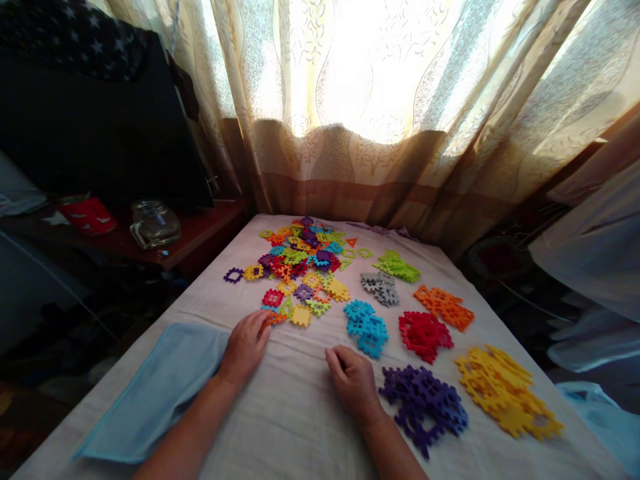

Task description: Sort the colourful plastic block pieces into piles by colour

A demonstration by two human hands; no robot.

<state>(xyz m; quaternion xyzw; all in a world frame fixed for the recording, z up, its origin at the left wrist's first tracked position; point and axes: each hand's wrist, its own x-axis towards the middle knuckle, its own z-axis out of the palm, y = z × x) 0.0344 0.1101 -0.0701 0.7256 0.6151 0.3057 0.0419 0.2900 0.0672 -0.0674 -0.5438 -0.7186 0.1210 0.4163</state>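
Observation:
My left hand [245, 347] reaches the near edge of a mixed heap of colourful plastic pieces [300, 257], its fingers closed at an orange piece [275, 319]. My right hand [354, 381] rests curled on the cloth, beside the purple pile [423, 403]; nothing shows in it. To the right lie single-colour piles: blue [367, 328], red [425, 335], yellow [505, 393], grey [380, 288], orange [444, 307] and lime green [397, 265].
A folded light blue cloth [160, 393] lies left of my left arm on the white sheet [290, 413]. A dark side table holds a glass jug [154, 225], a red container [89, 215] and a screen [95, 133]. Curtains [340, 160] hang behind.

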